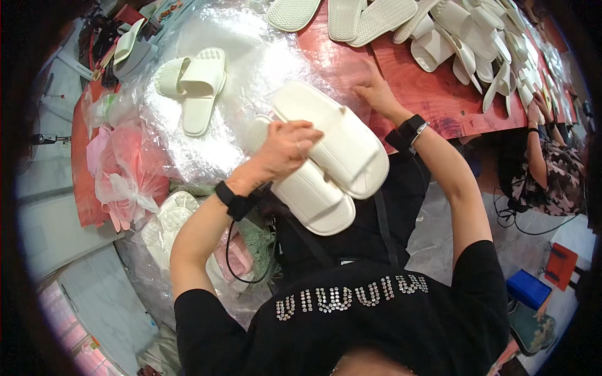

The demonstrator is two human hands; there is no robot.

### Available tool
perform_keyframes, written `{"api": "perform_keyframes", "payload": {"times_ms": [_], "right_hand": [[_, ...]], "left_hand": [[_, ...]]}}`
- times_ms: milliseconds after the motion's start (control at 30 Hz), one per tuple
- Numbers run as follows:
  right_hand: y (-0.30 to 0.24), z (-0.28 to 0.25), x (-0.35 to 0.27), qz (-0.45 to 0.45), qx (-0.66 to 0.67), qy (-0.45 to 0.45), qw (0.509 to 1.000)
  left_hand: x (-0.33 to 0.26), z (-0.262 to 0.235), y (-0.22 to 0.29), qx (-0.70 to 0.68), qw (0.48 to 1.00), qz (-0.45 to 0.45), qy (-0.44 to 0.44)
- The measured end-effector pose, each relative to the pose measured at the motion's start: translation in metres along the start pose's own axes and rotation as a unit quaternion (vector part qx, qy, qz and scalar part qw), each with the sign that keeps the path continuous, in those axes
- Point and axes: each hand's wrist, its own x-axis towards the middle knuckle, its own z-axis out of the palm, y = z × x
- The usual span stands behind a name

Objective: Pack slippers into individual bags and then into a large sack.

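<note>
A pair of white slippers (364, 160) lies side by side in front of my body, over the near edge of the table, with the broad straps toward me. My left hand (290, 149) is closed on the left slipper (313, 199), its fingers curled at the strap between the two. My right hand (379, 99) is raised just beyond the right slipper, above the red tabletop. Its fingers look apart with nothing visible in them, though the tips are slightly blurred. Another white slipper pair (204, 88) rests on clear plastic sheeting (241, 50) at the left.
Many white slippers (464, 37) are heaped on the red table (433, 103) at the far right. A pink bundle in clear plastic (135, 166) hangs at the left edge, above more white slippers (172, 219). A co-worker's arm (535, 147) is at the right. A blue bin (528, 288) stands below.
</note>
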Motion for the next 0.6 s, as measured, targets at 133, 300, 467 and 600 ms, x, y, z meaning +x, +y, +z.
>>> {"api": "perform_keyframes", "payload": {"times_ms": [133,300,467,600], "right_hand": [[0.015,-0.036,0.017,-0.025,-0.059,0.101,0.993],[0.011,-0.058,0.048,-0.123,-0.103,0.068,0.985],[-0.012,-0.064,0.049,-0.153,-0.128,0.161,0.967],[0.000,-0.036,0.024,-0.313,-0.427,0.328,0.783]], "left_hand": [[-0.012,-0.016,-0.036,0.062,0.984,-0.142,0.093],[-0.015,-0.022,-0.082,0.116,0.928,-0.327,0.134],[0.010,-0.021,-0.081,0.162,0.889,-0.389,0.179],[0.010,-0.006,-0.104,0.182,0.866,-0.390,0.254]]}}
